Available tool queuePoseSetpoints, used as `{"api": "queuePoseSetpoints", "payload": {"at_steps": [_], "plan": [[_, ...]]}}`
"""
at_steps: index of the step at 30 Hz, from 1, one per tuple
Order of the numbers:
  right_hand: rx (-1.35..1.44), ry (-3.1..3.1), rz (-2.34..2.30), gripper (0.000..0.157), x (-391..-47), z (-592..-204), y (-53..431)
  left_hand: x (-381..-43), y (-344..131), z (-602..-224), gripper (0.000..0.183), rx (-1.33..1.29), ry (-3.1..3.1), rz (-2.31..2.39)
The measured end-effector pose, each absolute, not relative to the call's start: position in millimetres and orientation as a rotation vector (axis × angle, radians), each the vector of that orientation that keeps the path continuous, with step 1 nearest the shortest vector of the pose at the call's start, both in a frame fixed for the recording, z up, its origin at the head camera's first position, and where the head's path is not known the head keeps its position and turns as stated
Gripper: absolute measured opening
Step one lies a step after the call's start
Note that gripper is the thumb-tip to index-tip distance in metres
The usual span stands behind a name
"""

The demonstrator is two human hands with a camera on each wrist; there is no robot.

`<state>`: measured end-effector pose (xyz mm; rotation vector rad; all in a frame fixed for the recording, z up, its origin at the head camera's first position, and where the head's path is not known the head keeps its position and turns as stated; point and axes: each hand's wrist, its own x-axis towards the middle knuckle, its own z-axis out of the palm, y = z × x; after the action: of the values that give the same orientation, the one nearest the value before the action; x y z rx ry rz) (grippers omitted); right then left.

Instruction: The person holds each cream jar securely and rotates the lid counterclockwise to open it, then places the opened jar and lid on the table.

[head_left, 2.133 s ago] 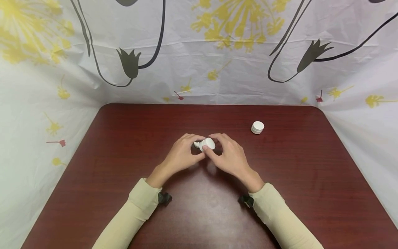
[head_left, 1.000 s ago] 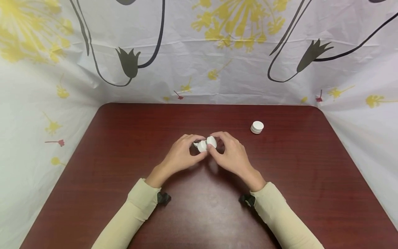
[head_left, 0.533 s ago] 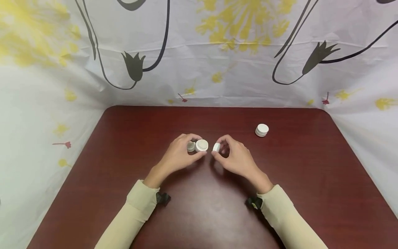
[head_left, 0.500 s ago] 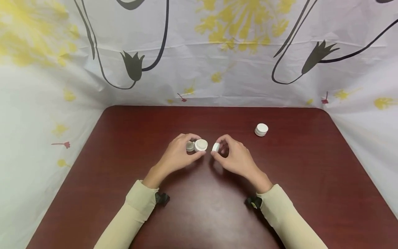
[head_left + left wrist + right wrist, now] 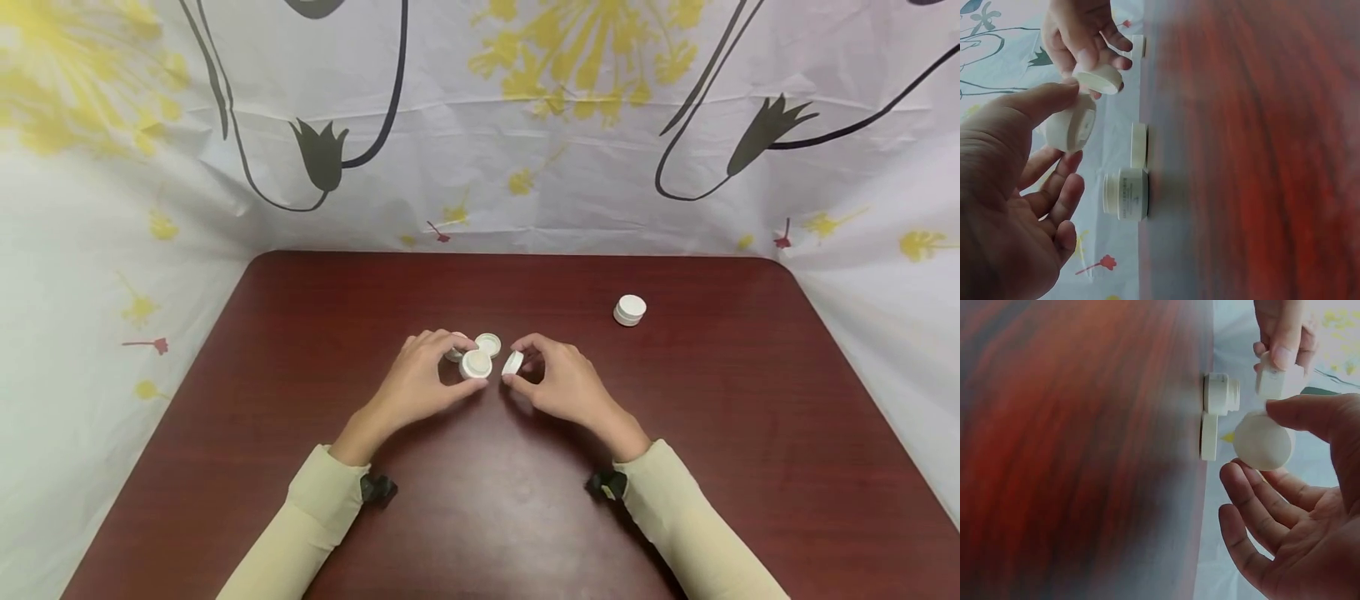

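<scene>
My left hand [image 5: 420,377] pinches a small white jar [image 5: 476,365] between thumb and fingers, its uncovered mouth facing up in the head view. Close to its right, a white lid [image 5: 513,364] is tilted on edge in the grip of my right hand [image 5: 564,379]. Jar and lid look apart in the head view. On the table behind them stands a second uncapped white jar [image 5: 1133,195], partly covered by my left fingers in the head view. Its neighbour, a loose lid [image 5: 488,344], lies on the table with its hollow side up.
A third white jar [image 5: 630,310], capped, stands toward the back right of the dark red wooden table [image 5: 712,400]. Patterned white cloth [image 5: 510,150] hangs behind the table and along both sides.
The lid has come off the jar, and my hands have parted, one piece in each. Both hands have since moved slightly nearer to me, uncovering the loose lid on the table.
</scene>
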<state>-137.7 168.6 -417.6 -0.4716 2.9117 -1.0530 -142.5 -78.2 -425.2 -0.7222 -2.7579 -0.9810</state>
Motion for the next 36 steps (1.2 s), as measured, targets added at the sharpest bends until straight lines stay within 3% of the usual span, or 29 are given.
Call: {"api": "queuePoseSetpoints", "payload": {"at_steps": [8, 17, 36], "plan": [[-0.586, 2.882, -1.053, 0.041, -141, -424, 166, -136, -78, -428, 0.044, -0.797, -2.837, -1.137], [-0.5, 2.843, -0.986, 0.037, -143, -424, 170, -139, -70, -436, 0.044, -0.832, -2.879, -1.115], [-0.453, 2.871, -0.851, 0.039, -141, -426, 176, -138, -58, -443, 0.046, -0.708, -2.921, -0.977]]}}
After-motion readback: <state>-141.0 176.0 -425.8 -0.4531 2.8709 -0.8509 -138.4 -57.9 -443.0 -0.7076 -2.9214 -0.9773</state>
